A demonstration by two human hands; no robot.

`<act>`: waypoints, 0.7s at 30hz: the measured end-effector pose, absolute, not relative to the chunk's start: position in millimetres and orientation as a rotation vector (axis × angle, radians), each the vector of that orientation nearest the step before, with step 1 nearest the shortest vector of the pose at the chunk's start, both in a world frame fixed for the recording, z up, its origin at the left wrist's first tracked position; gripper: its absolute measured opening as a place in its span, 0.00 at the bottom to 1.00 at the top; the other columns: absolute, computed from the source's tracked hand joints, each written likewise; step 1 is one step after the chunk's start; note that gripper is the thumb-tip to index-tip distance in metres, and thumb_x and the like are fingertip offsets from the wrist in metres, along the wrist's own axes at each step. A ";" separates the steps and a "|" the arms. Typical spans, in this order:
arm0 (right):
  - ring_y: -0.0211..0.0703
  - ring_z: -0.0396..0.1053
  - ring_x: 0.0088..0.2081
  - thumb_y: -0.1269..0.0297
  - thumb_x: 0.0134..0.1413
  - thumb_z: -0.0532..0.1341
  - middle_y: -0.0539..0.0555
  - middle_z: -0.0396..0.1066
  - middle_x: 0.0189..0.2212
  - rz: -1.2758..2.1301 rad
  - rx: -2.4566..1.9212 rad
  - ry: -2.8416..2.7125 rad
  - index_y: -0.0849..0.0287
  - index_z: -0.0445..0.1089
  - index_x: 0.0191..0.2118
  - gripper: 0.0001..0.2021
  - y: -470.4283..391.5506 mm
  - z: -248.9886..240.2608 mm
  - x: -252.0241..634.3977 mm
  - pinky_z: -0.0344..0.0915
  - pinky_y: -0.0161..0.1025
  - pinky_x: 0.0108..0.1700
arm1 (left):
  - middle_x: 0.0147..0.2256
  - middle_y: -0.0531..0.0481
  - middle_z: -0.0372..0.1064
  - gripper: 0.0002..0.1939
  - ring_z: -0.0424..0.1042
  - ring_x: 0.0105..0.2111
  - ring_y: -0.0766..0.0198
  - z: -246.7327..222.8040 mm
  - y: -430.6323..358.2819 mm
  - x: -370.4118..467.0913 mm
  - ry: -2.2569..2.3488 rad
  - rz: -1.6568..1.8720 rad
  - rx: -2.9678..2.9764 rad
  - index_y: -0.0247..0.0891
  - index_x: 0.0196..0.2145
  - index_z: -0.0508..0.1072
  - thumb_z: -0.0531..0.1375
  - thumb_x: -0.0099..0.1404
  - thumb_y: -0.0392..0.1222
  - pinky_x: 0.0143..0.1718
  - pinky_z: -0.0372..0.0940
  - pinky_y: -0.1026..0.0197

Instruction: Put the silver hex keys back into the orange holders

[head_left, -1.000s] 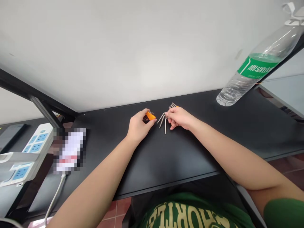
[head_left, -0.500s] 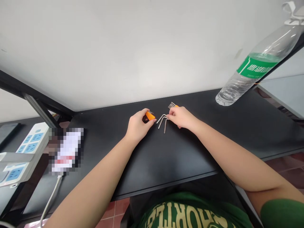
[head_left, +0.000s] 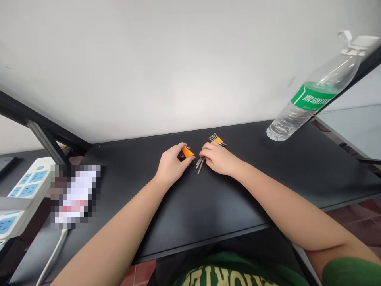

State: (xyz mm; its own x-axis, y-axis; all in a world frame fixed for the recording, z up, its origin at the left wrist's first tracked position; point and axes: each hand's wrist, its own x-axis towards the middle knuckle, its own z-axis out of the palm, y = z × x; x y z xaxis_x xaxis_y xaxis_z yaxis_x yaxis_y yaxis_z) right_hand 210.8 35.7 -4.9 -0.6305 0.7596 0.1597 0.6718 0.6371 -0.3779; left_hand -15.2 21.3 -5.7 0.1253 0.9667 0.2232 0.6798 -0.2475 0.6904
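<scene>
My left hand [head_left: 172,163] pinches an orange plastic hex key holder [head_left: 187,152] between thumb and fingers; a few dark key tips show at its upper edge. Just to the right, my right hand [head_left: 218,157] is closed over the bent ends of loose metal hex keys [head_left: 201,165], whose straight ends point down and left on the black tabletop. The fingers hide how many keys they grip. Behind that hand lies a second orange holder [head_left: 218,140] with several hex keys fanned out of it.
A large water bottle [head_left: 312,96] with a green label stands at the back right. To the left are a blurred-out phone-like object [head_left: 77,194] with a white cable [head_left: 53,254] and a white power strip [head_left: 28,190]. A pale wall [head_left: 178,71] rises behind the black table [head_left: 202,214].
My right hand has moved slightly left and down over the loose hex keys, drawing them closer together. The second holder is now more exposed. My left hand keeps its holder; the view has shifted slightly.
</scene>
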 end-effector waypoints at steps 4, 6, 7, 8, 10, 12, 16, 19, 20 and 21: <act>0.48 0.65 0.46 0.82 0.59 0.55 0.58 0.70 0.44 0.459 -1.189 -2.487 0.60 0.75 0.42 0.15 36.0 -7.6 205.5 0.64 0.44 0.51 | 0.42 0.52 0.79 0.21 0.77 0.38 0.59 -5.0 20.5 -14.8 1.578 0.924 2.009 0.45 0.50 0.75 0.69 0.60 0.48 0.45 0.72 0.57; 0.48 0.65 0.46 0.82 0.58 0.56 0.58 0.69 0.44 0.476 -1.206 -2.466 0.60 0.74 0.42 0.14 35.5 -8.5 205.3 0.64 0.44 0.51 | 0.41 0.52 0.79 0.21 0.77 0.37 0.60 -5.0 20.4 -14.7 1.566 0.913 2.040 0.45 0.50 0.76 0.69 0.60 0.48 0.44 0.72 0.57; 0.49 0.65 0.46 0.82 0.57 0.56 0.58 0.69 0.44 0.487 -1.210 -2.459 0.59 0.74 0.42 0.14 35.0 -9.0 205.4 0.64 0.44 0.51 | 0.41 0.53 0.78 0.20 0.77 0.37 0.60 -5.2 20.5 -14.8 1.561 0.906 2.055 0.45 0.50 0.76 0.69 0.60 0.48 0.43 0.72 0.57; 0.49 0.66 0.47 0.82 0.57 0.57 0.58 0.69 0.44 0.497 -1.213 -2.454 0.59 0.73 0.42 0.14 34.4 -9.3 205.4 0.64 0.44 0.51 | 0.40 0.53 0.78 0.20 0.76 0.36 0.60 -5.4 20.7 -15.1 1.557 0.901 2.067 0.44 0.50 0.76 0.69 0.60 0.48 0.42 0.71 0.57; 0.50 0.66 0.48 0.81 0.56 0.58 0.58 0.69 0.44 0.516 -1.216 -2.436 0.59 0.73 0.43 0.13 32.9 -9.2 205.0 0.65 0.45 0.51 | 0.41 0.52 0.79 0.21 0.77 0.37 0.59 -6.0 21.1 -15.7 1.546 0.911 2.074 0.44 0.51 0.76 0.69 0.60 0.47 0.42 0.72 0.56; 0.50 0.68 0.48 0.78 0.57 0.59 0.58 0.69 0.44 0.533 -1.214 -2.365 0.59 0.71 0.46 0.13 31.2 -8.1 203.8 0.66 0.46 0.51 | 0.43 0.51 0.79 0.23 0.78 0.39 0.58 -6.3 21.1 -15.9 1.522 0.921 2.083 0.43 0.52 0.76 0.69 0.60 0.46 0.44 0.72 0.56; 0.48 0.71 0.47 0.69 0.64 0.60 0.59 0.71 0.49 0.579 -1.136 -2.161 0.58 0.70 0.53 0.13 29.7 -5.2 200.8 0.69 0.46 0.50 | 0.46 0.50 0.80 0.28 0.78 0.45 0.55 -5.3 17.7 -13.9 1.499 0.869 2.163 0.44 0.57 0.72 0.70 0.61 0.46 0.55 0.70 0.50; 0.47 0.72 0.47 0.68 0.68 0.56 0.59 0.71 0.50 0.669 -1.014 -2.170 0.57 0.71 0.54 0.13 30.6 -5.4 199.8 0.69 0.47 0.52 | 0.47 0.50 0.79 0.32 0.78 0.48 0.53 -4.5 13.4 -12.2 1.497 0.849 2.181 0.45 0.60 0.67 0.70 0.61 0.48 0.60 0.66 0.45; 0.47 0.72 0.48 0.69 0.69 0.55 0.58 0.72 0.48 0.709 -0.982 -2.179 0.57 0.72 0.53 0.13 30.9 -5.6 199.8 0.69 0.47 0.52 | 0.47 0.50 0.79 0.31 0.78 0.48 0.53 -4.5 12.2 -12.1 1.484 0.849 2.180 0.45 0.59 0.66 0.70 0.61 0.48 0.60 0.66 0.45; 0.47 0.72 0.47 0.70 0.69 0.54 0.58 0.72 0.47 0.747 -0.958 -2.182 0.57 0.73 0.52 0.13 31.2 -5.8 199.9 0.68 0.47 0.52 | 0.47 0.50 0.79 0.29 0.78 0.48 0.54 -4.5 11.3 -12.2 1.468 0.849 2.179 0.45 0.56 0.67 0.70 0.61 0.48 0.58 0.68 0.46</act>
State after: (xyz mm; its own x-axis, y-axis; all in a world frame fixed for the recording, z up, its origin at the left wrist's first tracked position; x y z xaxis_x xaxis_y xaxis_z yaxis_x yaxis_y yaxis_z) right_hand 199.9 31.2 -5.8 -0.5346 0.7830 0.3180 0.4238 0.5740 -0.7007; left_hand -12.2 11.3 -4.5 0.2725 0.9234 0.2704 0.6953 -0.3832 0.6081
